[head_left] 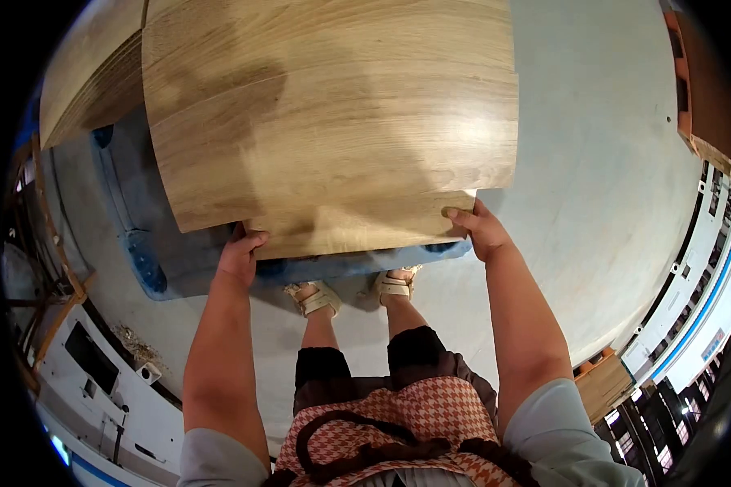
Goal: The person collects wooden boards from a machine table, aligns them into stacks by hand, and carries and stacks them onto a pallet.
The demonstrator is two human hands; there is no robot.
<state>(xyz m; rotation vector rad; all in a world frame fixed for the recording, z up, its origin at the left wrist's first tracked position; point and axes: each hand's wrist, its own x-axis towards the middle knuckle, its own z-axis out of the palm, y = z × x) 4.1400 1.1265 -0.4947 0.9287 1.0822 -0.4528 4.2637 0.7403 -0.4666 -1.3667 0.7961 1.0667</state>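
A wood-grain board (357,223) lies at the near end of a stack, sticking out toward me past the larger wood-grain panels (325,122). My left hand (240,252) grips its near left corner, thumb on top and fingers out of sight underneath. At the right edge, my right hand (481,227) holds the same board, its thumb lying on the upper face. Both arms reach forward and the board looks roughly level. What supports the panels is mostly hidden beneath them.
A blue pallet (150,260) shows under the stack, close to my feet (394,284). Another pile of panels (97,73) stands at the upper left. White machinery (114,398) is at lower left, with more machinery (698,300) at right. Brown boards (715,97) are stacked at far right.
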